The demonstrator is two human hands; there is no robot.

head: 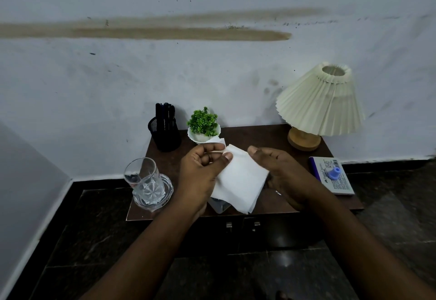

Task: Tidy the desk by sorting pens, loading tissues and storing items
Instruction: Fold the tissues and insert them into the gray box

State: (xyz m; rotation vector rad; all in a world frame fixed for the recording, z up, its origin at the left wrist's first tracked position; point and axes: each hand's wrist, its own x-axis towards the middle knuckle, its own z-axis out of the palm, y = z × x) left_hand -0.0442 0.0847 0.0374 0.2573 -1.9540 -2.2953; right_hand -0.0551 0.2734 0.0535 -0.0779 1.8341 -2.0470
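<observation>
Head view. Left hand [203, 170]: thumb and curled fingers pinch the upper corner of a white tissue stack [240, 177]. Right hand [280, 172]: fingers nearly straight, palm against the stack's right edge, gripping nothing. Stack held above the desk [259, 134], between both hands.
- Beyond left hand: black mesh pen holder [165, 134], pens upright; small potted plant [204, 125].
- Left of left hand: clear glass [144, 177].
- Right of right hand: box [332, 177] printed "Faber-Castell", blue cap [333, 172] on top.
- Beyond right hand: pleated lamp [318, 101].

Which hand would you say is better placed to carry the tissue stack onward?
Probably left: the left hand pinches the tissue stack at its far edge; the right hand lies open beside it.
</observation>
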